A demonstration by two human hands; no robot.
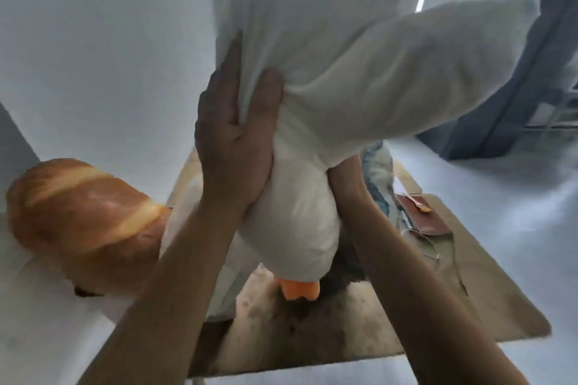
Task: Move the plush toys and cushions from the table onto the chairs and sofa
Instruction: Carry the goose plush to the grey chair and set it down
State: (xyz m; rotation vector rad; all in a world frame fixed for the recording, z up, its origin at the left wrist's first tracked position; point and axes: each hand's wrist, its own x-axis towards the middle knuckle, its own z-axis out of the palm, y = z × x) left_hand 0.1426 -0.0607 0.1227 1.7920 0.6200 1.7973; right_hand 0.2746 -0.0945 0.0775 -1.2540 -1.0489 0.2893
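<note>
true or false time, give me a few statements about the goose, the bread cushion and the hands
1. The white goose plush hangs head down, its orange beak lowest. True.
2. The left hand holds the bread-shaped cushion. False: the left hand grips the goose; the cushion lies apart at the left.
3. The right hand's grip is plainly visible. False: the plush hides it; only the right forearm shows.
4. A brown pouch lies on the beige surface. True.

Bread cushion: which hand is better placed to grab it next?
Left, probably: the left hand grips the white goose plush on the side nearest the bread cushion; the right hand is hidden behind the plush.
</note>
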